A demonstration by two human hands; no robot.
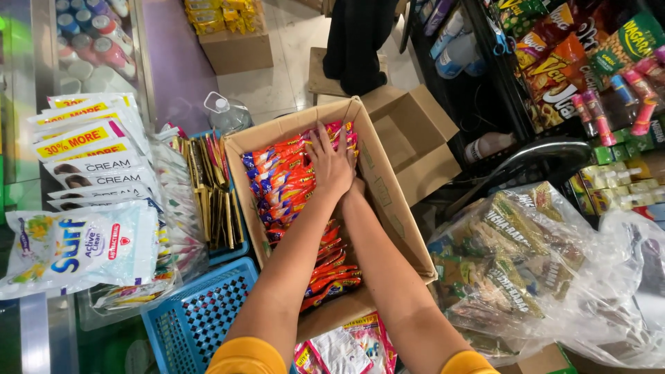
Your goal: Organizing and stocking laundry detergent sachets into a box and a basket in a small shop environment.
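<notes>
The open cardboard box (388, 201) stands in the middle, its flaps folded out so the contents can be reached. Red and orange sachets (284, 180) fill it in rows. At 12 o'clock in the box, the left hand (331, 163) lies open, flat on them, pressing them down. The right hand (357, 185) is hidden under it; I cannot tell its state. A blue basket (197, 315) waits at 8 o'clock.

Left hand (330, 164) spread flat on orange-red sachets (291, 181) inside cardboard box (388, 201), right hand (356, 187) tucked beneath it, blue basket (194, 318) nearby
</notes>
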